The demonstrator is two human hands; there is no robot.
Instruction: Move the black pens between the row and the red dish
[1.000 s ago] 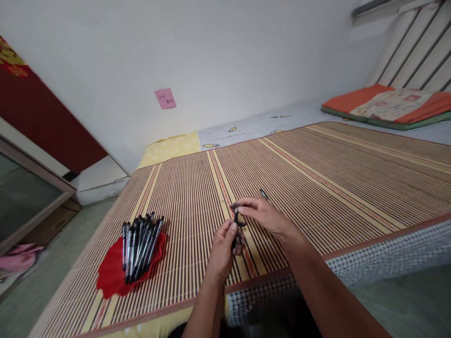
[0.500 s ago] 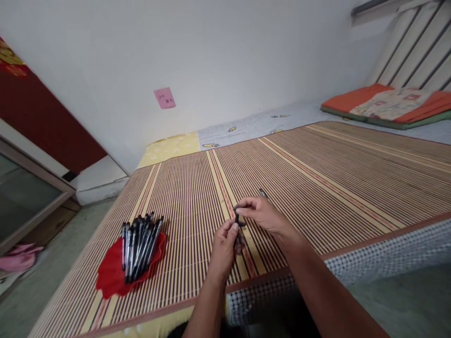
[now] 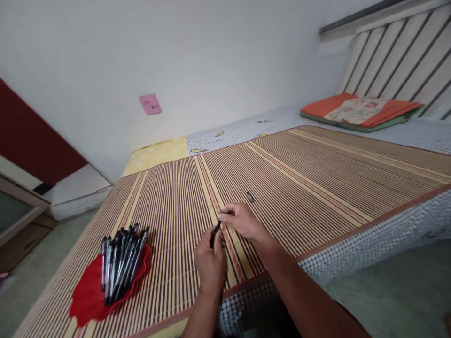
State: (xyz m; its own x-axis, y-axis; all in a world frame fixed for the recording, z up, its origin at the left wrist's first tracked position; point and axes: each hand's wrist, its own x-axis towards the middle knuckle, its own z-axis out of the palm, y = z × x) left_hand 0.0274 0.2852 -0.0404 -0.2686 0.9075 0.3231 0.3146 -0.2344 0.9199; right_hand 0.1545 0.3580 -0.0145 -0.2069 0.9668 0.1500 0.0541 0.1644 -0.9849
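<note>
We hold a slim black plastic pen (image 3: 215,232) over the front edge of the bed, above the striped bamboo sleeping mat (image 3: 317,178). Our left hand (image 3: 210,263) is closed around the lower part of the pen, fingers curled shut on it. Our right hand (image 3: 241,220) pinches the upper end of the same pen between thumb and fingertips, the other fingers bent in.

Compared with one second ago, the two hands have come closer together and a little lower. Then a pale tip showed at the top of the pen, under the right fingers; now this tip is covered and only black shows between the hands. We judge that the end piece is now pressed on, or nearly so, but the joint itself is hidden by the fingers. The view has also turned to the right.

A small dark cap-like piece (image 3: 250,197) lies on the mat just beyond the right hand. To the left, a red wavy-edged plastic dish (image 3: 84,300) carries a bundle of black pens (image 3: 121,260).

A pink paper note (image 3: 150,103) sticks on the white wall; something is written on it, but we cannot read it. No brand is readable on the pens.
</note>
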